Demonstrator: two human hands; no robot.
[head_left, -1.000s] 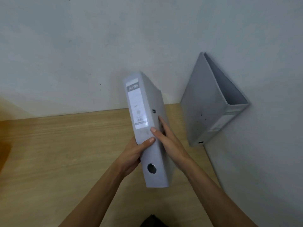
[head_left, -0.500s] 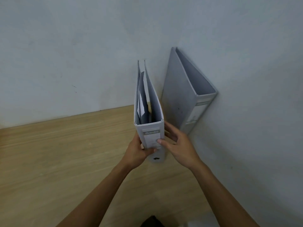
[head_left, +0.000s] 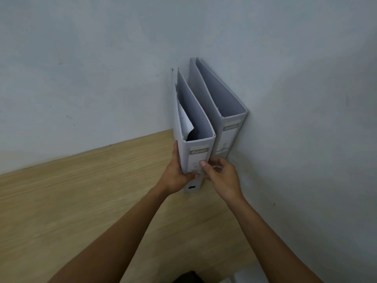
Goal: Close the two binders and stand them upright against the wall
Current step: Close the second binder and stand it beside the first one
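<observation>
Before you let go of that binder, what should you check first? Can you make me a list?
1. Near binder standing upright on the table: ok.
2. Far binder upright in the corner against the wall: ok.
3. The two binders side by side, spines facing out: ok.
4. Left hand and right hand both gripping the near binder's spine: ok.
5. Loose paper sticks up bent inside the near binder: not ok.
6. Near binder's back edge touching the wall: cannot tell.

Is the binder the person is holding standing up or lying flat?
Standing upright. The held binder rests on its bottom edge on the desk, spine facing the camera, beside the second binder, with both hands on its spine.
</observation>
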